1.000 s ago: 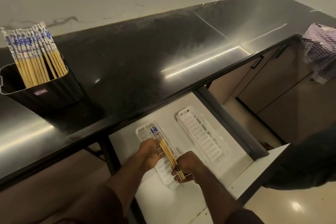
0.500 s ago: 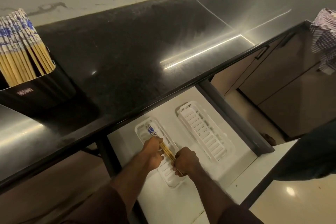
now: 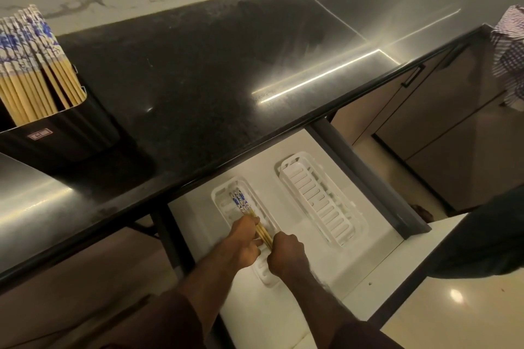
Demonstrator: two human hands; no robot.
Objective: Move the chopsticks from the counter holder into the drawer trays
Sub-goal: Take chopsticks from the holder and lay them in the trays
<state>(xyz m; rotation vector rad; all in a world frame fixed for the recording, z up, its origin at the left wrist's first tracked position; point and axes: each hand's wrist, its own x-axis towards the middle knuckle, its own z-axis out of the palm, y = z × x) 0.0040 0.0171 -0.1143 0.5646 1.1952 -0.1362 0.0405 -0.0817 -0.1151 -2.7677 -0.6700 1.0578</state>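
- Here, at about 9 o'clock on the black surface, the dark holder stands full of blue-and-white-topped chopsticks, so by my reading most of the job is still ahead.
- Lower down, at about 6 o'clock, the open drawer carries two white slotted trays side by side; the left tray receives the current load.
- The small bundle lies along that left tray, patterned ends pointing to 11 o'clock and bare ends hidden under the hands.
- The left hand has its fingers curled against the bundle's near half, pinching it from the left side.
- The right hand is closed around the bundle's near end, knuckles up, just beside the left hand.
- To do this step well, I would press the sticks flat, square the ends against the tray's near wall, then let go with both hands together so none rolls over the rim.
- One risk is a stick catching in a slot and lying tilted.
- The right tray, at about 3 o'clock from the left one, holds nothing and suits a later batch.
- A checked cloth hangs at the far right edge, well apart.
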